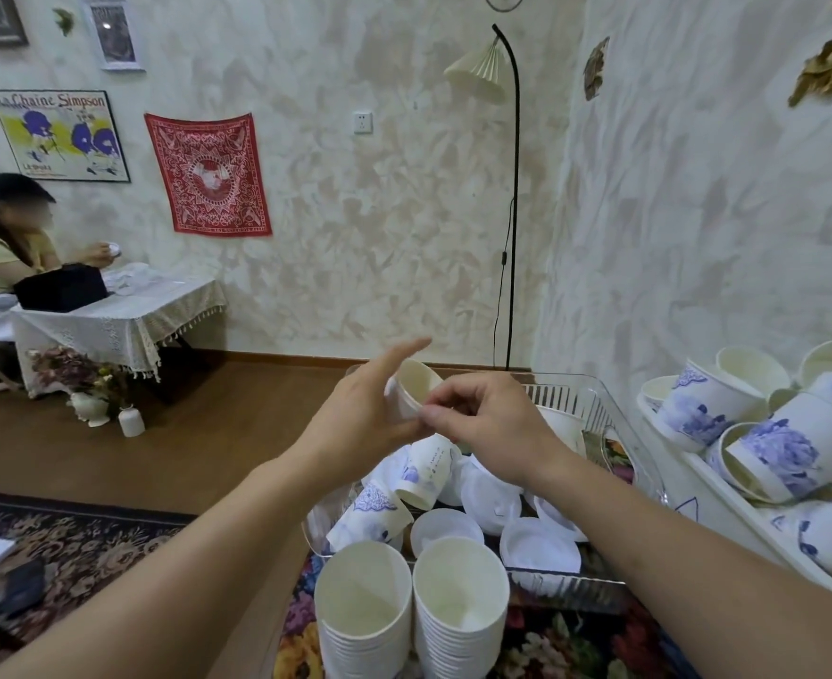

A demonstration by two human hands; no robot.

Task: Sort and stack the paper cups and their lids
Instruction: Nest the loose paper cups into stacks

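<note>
A white paper cup is held up above the clear plastic basket, its mouth turned towards me. My left hand holds it from the left, index finger stretched out past the rim. My right hand pinches the cup's near edge, where a thin white lid edge shows. Inside the basket lie loose white lids and several blue-patterned cups on their sides. Two tall stacks of white cups stand upright in front of the basket.
A white tray at the right holds several larger blue-flowered cups piled loosely. A floral cloth covers the table. A floor lamp stands behind the basket. A person sits at a far table on the left.
</note>
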